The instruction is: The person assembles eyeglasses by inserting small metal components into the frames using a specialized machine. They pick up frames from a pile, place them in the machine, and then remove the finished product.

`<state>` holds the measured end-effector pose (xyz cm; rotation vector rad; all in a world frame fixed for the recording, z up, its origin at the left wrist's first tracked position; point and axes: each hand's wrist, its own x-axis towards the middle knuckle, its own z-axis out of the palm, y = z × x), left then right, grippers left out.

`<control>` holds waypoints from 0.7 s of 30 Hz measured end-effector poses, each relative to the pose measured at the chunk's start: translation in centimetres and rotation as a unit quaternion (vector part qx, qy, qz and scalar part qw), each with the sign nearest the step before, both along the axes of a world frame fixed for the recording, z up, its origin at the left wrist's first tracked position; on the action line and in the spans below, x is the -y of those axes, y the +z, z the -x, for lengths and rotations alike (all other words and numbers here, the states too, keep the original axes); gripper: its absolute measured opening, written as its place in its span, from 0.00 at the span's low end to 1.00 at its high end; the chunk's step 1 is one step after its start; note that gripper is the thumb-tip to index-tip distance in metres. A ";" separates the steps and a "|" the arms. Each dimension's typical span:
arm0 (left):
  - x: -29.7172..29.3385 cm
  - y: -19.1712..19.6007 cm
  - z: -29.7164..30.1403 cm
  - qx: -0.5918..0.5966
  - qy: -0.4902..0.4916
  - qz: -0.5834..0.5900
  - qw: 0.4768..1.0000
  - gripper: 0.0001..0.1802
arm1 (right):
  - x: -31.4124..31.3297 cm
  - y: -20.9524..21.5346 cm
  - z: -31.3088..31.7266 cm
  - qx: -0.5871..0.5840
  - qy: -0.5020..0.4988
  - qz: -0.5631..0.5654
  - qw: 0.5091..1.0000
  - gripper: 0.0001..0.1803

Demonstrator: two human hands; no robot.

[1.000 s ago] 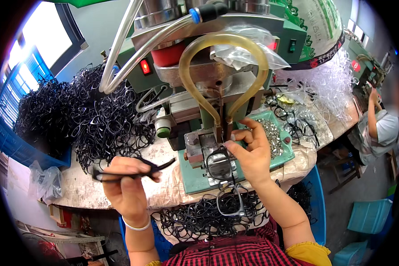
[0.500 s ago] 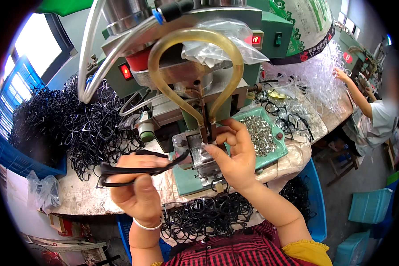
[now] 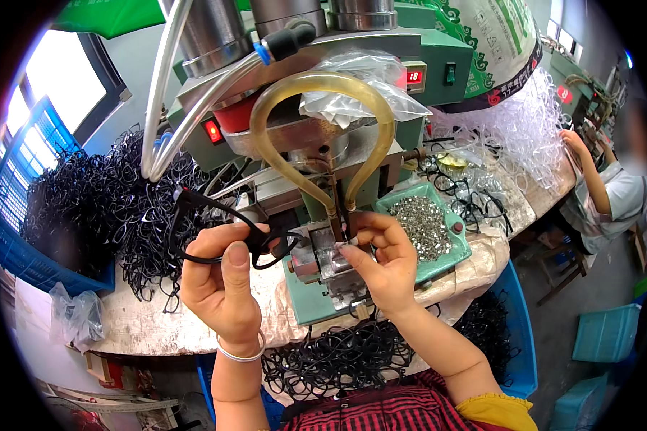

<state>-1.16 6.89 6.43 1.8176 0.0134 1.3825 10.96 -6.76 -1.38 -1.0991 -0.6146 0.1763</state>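
My left hand (image 3: 226,287) grips a black eyeglass frame (image 3: 188,198) between thumb and fingers, left of the machine. The frame is tilted, with one rim reaching toward the metal fixture (image 3: 332,264). My right hand (image 3: 387,262) is at the right side of that fixture, thumb and forefinger pinched together just below the machine's two thin prongs (image 3: 342,219). Whatever lies in the pinch is too small to make out. A bent yellowish tube (image 3: 381,108) loops down to the prongs.
A green tray (image 3: 459,248) of small metal pieces stands right of the fixture. Black eyeglass frames (image 3: 140,223) are heaped at the left, and more (image 3: 338,359) lie in front of me. Clear frames (image 3: 510,136) pile at the back right, where another person (image 3: 604,190) works.
My left hand has turned the eyeglass frame from lying nearly edge-on to showing its rims, raising it slightly. My right hand stays pinched by the fixture. The view has shifted a little.
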 end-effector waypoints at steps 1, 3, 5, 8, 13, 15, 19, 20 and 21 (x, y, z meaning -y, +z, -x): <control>0.0 0.0 0.0 -0.003 -0.012 -0.005 1.000 0.08 | 0.1 -0.3 -0.4 0.012 -0.018 0.025 0.999 0.18; 0.1 -0.4 0.6 0.009 -0.051 -0.002 0.999 0.08 | 0.5 -0.8 -1.6 0.004 -0.051 0.030 0.998 0.11; 0.7 -1.5 2.0 0.029 -0.063 0.037 0.997 0.08 | 1.4 -0.8 -2.6 -0.002 -0.084 0.018 0.996 0.05; -0.1 -3.5 4.0 0.045 0.001 0.147 0.988 0.10 | 4.1 -1.4 -6.5 0.259 -0.304 0.253 0.881 0.06; 1.2 0.6 3.1 0.038 -0.049 0.011 0.998 0.06 | 8.1 -5.3 -9.4 0.370 -0.315 0.489 0.724 0.08; 1.6 2.3 1.3 -0.053 -0.015 0.022 0.998 0.04 | 8.1 -6.0 -9.5 0.393 -0.333 0.438 0.737 0.07; 0.0 1.0 -0.2 -0.029 -0.013 0.031 0.999 0.05 | 8.6 -8.7 -8.6 0.017 -0.288 0.185 0.939 0.03; 0.0 0.8 -0.2 -0.017 -0.008 0.017 1.000 0.05 | 8.3 -8.6 -8.8 0.007 -0.302 0.136 0.944 0.04; 0.3 0.7 -0.3 -0.030 0.014 0.017 0.999 0.05 | 7.8 -8.4 -8.8 -0.024 -0.293 0.114 0.949 0.04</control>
